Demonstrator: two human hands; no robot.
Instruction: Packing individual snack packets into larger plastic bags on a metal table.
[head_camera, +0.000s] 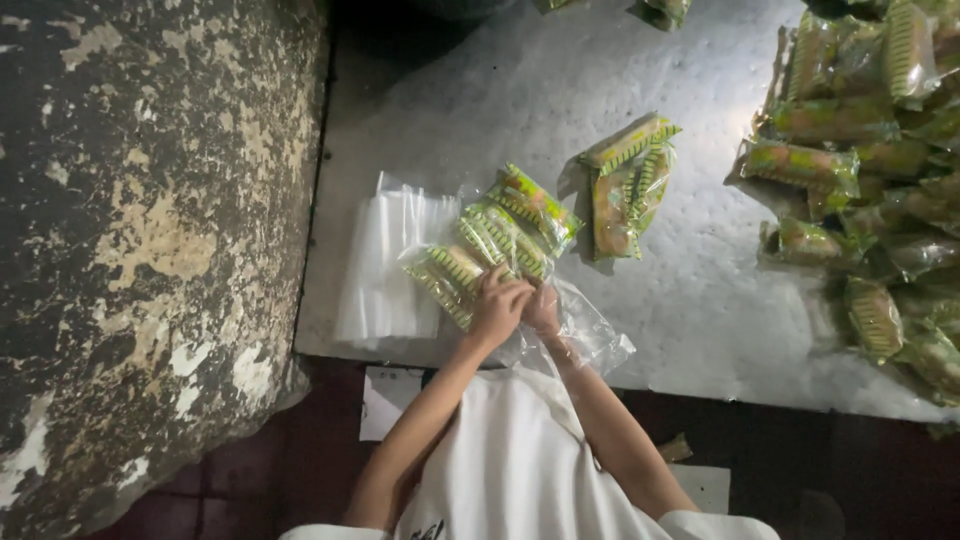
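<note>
Centre of the frame: left hand (497, 305) and right hand (543, 310) both pinched on a clear plastic bag (590, 335) stuffed with green-and-yellow wrapped snack packs (495, 245). Looks light, crinkly, slippery, so I'd grip the open mouth edge.

Green-yellow snack packs (497, 243) ctr; two more (627, 183) beside; pile (870, 170) right.

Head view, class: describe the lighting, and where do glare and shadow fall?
Head view: one bright pool of light falls on the grey mat, fading to dark at the lower edge; glare glints off the clear bag under the left hand and right hand; the snack packets cast a short shadow leftward; the peeling wall is dim.
</note>
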